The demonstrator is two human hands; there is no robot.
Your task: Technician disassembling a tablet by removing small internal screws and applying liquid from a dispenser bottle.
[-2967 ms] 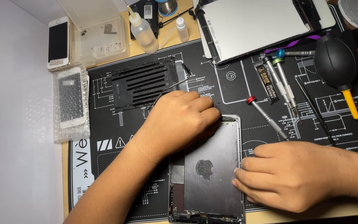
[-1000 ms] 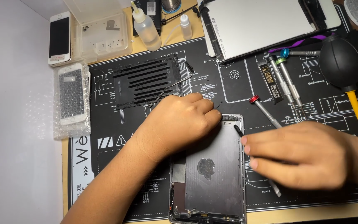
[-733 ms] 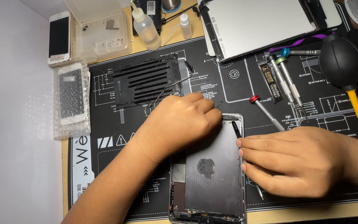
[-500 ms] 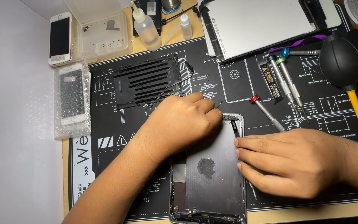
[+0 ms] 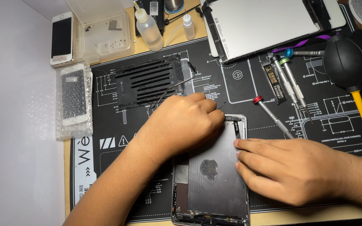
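Tablet shell (image 5: 214, 167) held flat at the repair mat's (image 5: 105, 125) lower edge.
Left hand (image 5: 181, 125) curled, pressing its top corner; right hand (image 5: 290, 169) flat-fingered on its right edge, grip contents indiscernible. Next move likely requires steady bracing.

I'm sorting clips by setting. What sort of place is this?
Most likely an electronics repair bench: an opened tablet shell under both hands lies on a printed repair mat, with precision screwdrivers and a rubber dust blower beside it.

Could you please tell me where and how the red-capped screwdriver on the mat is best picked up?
Probably by the shaft just below the red cap, from above: the red-capped screwdriver lies flat and diagonal on the mat, its tip ending beside the right hand.
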